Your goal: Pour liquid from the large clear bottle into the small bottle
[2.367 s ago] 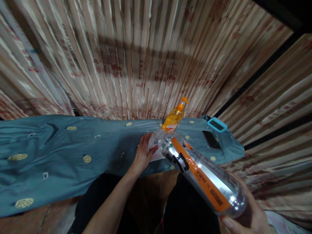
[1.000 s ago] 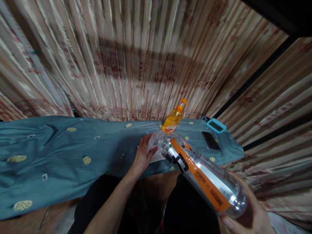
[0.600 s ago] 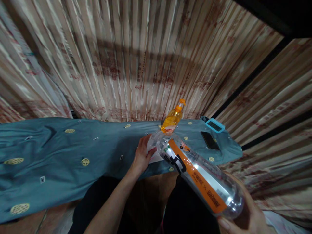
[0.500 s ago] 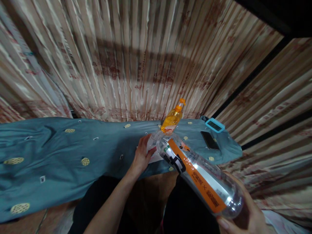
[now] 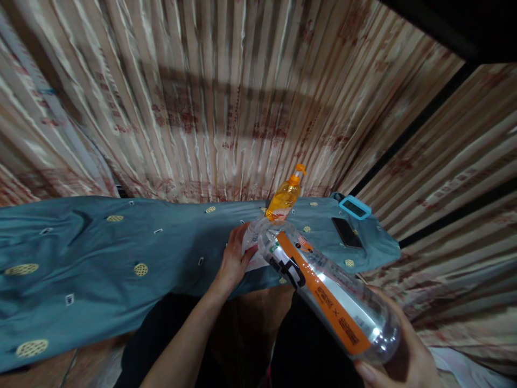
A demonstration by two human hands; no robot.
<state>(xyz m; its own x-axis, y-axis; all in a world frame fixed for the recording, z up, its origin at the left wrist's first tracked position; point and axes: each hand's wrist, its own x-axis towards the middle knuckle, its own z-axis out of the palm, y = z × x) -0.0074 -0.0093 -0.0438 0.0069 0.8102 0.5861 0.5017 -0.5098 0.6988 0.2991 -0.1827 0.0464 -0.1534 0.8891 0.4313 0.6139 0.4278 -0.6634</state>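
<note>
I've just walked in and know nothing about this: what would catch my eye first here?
A big clear bottle with an orange stripe, tipped forward in the right hand. Its mouth meets a small clear container that the left hand steadies on the teal cloth. Behind stands an orange pump bottle.

Bare forearms, dark trousers (image 5: 315,345)

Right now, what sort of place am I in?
Probably a room in a home. Striped patterned curtains hang all around, a table wears a teal cloth, and an orange pump bottle, a dark phone and a small blue-framed gadget sit on it.
</note>
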